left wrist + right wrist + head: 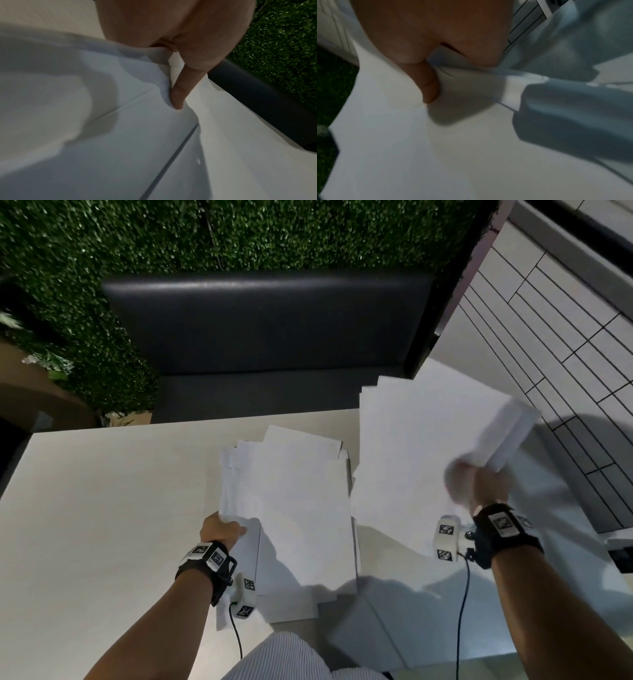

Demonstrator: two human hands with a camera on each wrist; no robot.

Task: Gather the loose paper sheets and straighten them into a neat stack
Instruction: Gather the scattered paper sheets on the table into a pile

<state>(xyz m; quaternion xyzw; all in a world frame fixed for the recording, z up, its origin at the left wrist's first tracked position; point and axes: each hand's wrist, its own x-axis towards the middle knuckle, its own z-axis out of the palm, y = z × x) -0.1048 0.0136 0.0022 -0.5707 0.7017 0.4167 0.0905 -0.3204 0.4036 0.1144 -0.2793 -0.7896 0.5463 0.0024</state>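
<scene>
An untidy pile of white paper sheets (291,508) lies on the pale table (102,508) in the head view. My left hand (221,530) pinches the pile's near left corner, thumb (178,93) on top of the sheets (120,135). My right hand (476,481), blurred, grips a second bunch of sheets (411,446) lifted above the table's right side, their far edges bent and fanned. In the right wrist view the thumb (428,86) presses on top of these sheets (419,148). The other fingers of both hands are hidden under paper.
More sheets (394,628) lie at the table's near right corner under the right arm. A dark padded bench (267,337) and a green hedge wall (137,241) stand beyond the table's far edge. Tiled floor (565,320) lies to the right.
</scene>
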